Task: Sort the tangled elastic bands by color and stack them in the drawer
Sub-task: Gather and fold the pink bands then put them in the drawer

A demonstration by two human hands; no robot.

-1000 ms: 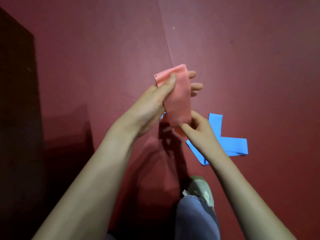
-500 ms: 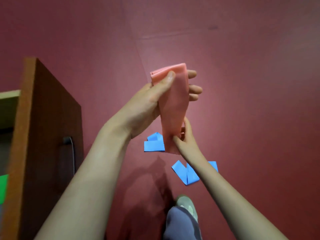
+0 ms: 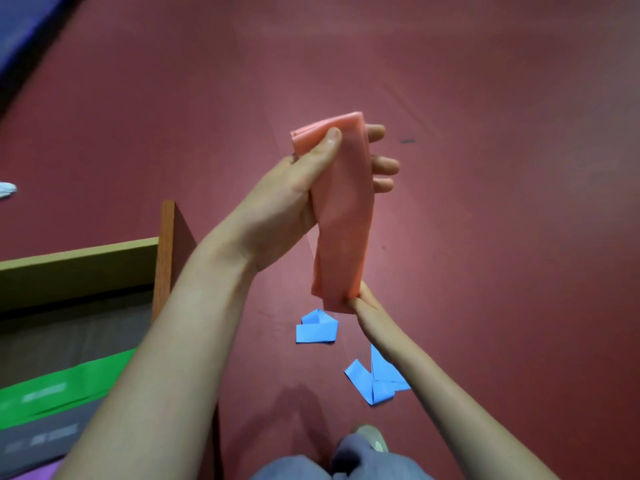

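A folded pink elastic band [image 3: 343, 216] hangs upright in mid-air over the red floor. My left hand [image 3: 301, 192] grips its upper end, thumb across the front and fingers behind. My right hand [image 3: 367, 306] pinches the lower end from below. Two folded blue bands lie on the floor under my hands, one blue band [image 3: 317, 329] to the left and another blue band [image 3: 377, 381] partly hidden by my right forearm. The open wooden drawer [image 3: 79, 258] at lower left holds a green band [image 3: 65, 388], a grey band [image 3: 41, 438] and a purple band [image 3: 31, 471].
The drawer's brown side panel [image 3: 168, 251] stands just left of my left forearm. My knee and shoe [image 3: 367, 441] show at the bottom centre. A dark blue mat edge [image 3: 20, 36] crosses the top left corner. A pale object [image 3: 5, 190] peeks in at the left edge.
The view has swung left and up, bringing the open drawer with its bands into sight. Both hands keep the same hold on the pink band, which now hangs longer between them.
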